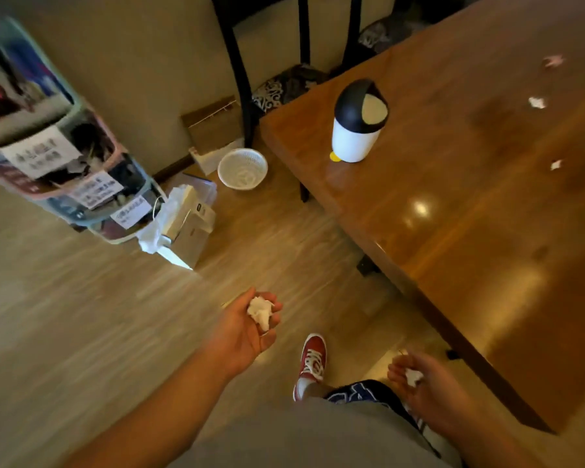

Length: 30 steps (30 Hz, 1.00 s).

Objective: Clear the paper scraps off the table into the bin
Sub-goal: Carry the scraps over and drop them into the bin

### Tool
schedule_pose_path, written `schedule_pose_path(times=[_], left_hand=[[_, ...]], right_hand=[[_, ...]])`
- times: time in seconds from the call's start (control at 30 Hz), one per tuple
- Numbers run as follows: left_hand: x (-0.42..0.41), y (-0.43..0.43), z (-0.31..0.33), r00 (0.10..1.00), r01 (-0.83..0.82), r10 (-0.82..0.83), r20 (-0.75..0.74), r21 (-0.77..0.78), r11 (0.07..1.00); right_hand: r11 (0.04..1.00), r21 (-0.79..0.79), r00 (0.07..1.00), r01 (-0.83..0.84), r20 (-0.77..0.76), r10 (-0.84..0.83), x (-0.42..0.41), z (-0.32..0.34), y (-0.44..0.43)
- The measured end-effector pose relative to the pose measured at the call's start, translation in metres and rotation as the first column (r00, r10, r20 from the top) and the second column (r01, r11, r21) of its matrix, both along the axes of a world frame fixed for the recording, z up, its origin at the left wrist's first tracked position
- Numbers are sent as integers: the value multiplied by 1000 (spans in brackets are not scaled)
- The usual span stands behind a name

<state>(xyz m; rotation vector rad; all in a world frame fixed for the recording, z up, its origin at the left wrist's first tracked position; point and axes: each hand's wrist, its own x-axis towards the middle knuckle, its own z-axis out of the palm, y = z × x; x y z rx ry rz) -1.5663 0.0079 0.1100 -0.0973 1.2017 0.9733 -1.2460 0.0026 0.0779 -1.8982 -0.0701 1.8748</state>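
Note:
My left hand is held out over the floor, palm up, fingers curled around crumpled white paper scraps. My right hand hangs low beside the table's near edge, closed on a small white scrap. On the wooden table three more scraps lie toward the right: a pinkish one, a white one and a small one. A white mesh bin stands on the floor by the table's far corner, with paper inside. A penguin-shaped desktop bin with a black swing lid stands on the table's left end.
A stack of plastic drawers with paper labels stands at the left. Cardboard boxes and a plastic bag lie on the floor beside it. A dark chair is at the table's far end. My red shoe is on the wooden floor.

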Motion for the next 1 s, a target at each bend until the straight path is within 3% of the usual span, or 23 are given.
schedule_pose_path(times=[0.17,0.37,0.53,0.63,0.7,0.87,0.93,1.0], left_hand=[[-7,66,2,1000,-21,21,-14,-25,999],[-36,107,-5,999,-49,46,-28,-98,994],[-66,164,-16,999,26,-30,-21,-154,988],[-82,216,-18,994,111,-113,-6,-139,984],[-91,254,-16,987,163,-163,6,-116,980],[-101,343,-1,953,302,-301,28,-44,952],[-96,369,8,940,340,-340,13,-19,940],[-89,387,16,927,376,-376,10,16,927]], right_hand=[[1000,-14,999,-13,-52,12,-13,-1,82],[992,101,983,-73,-160,89,-58,7,172],[983,182,986,10,-167,21,-91,27,251],[920,360,988,153,-76,-134,-87,59,314],[821,530,963,212,31,-268,-76,89,354],[561,818,830,125,224,-511,-76,137,416],[599,800,838,13,319,-443,-97,132,428],[671,705,863,-230,466,-194,-116,116,432]])
